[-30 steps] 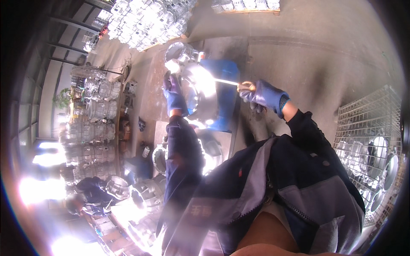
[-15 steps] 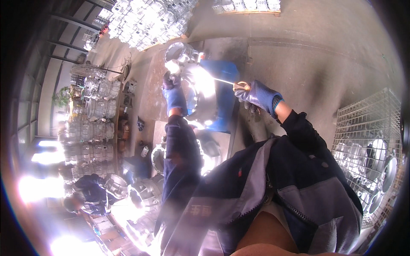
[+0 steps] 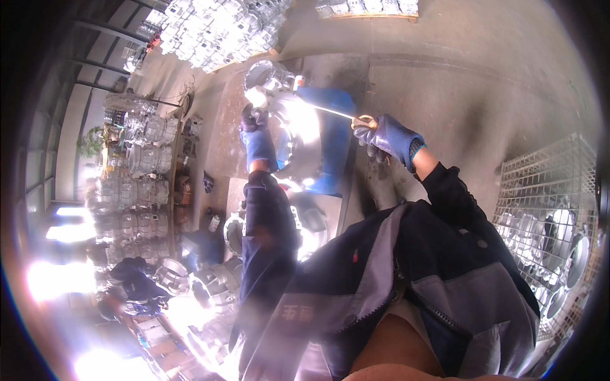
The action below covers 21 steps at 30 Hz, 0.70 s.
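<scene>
A large silvery metal casting [image 3: 298,136], round and flanged, stands in front of me in strong glare beside a blue plastic container [image 3: 337,133]. My left hand [image 3: 255,130], in a blue and dark work glove, grips the casting at its left edge. In my right hand [image 3: 384,134], gloved alike, is a thin, straight, long-bladed tool [image 3: 333,112] with a tan handle. Its far end reaches the casting's upper right side, where glare hides the exact contact. The right fingers are closed round the handle.
Another ring-shaped casting [image 3: 264,75] sits just beyond. Stacked castings [image 3: 222,32] rise at the far left. A wire mesh cage [image 3: 540,222] with metal parts stands at right. Another person [image 3: 136,282] in dark clothing works at lower left among more castings [image 3: 216,286].
My right hand has moved slightly right, drawing the tool back from the casting. My left hand stays on the casting. The other person at lower left has shifted a little.
</scene>
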Tool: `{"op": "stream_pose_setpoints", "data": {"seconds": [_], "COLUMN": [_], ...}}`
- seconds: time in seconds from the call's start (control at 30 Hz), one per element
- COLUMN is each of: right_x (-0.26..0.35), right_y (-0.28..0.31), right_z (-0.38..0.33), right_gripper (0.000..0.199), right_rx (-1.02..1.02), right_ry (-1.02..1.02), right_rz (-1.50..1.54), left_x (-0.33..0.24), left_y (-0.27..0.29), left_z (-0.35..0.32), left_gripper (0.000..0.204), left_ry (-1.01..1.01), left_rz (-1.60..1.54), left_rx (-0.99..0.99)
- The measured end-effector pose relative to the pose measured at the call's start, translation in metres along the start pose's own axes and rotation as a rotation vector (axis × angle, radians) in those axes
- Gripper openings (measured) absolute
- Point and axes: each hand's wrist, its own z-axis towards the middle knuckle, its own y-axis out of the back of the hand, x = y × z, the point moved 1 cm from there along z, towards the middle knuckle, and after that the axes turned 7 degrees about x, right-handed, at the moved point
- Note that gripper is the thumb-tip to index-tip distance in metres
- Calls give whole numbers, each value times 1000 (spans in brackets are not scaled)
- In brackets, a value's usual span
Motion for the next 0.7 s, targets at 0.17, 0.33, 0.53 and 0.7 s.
{"op": "stream_pose_setpoints", "data": {"seconds": [0.17, 0.33, 0.53, 0.7], "right_x": [8, 9, 8, 10], "right_y": [-1, 14, 14, 21], "right_z": [7, 13, 33, 31], "right_gripper": [34, 33, 30, 32], "right_rx": [159, -126, 0, -169], "right_ry": [24, -184, -33, -302], "right_rz": [-67, -17, -180, -144], "left_x": [-15, -26, -22, -21], "left_y": [-4, -9, -11, -7], "left_z": [-6, -10, -8, -9], "left_gripper": [42, 47, 55, 55], "left_ry": [67, 90, 193, 216], "left_rz": [265, 386, 147, 101], "left_rx": [-55, -48, 7, 1]}}
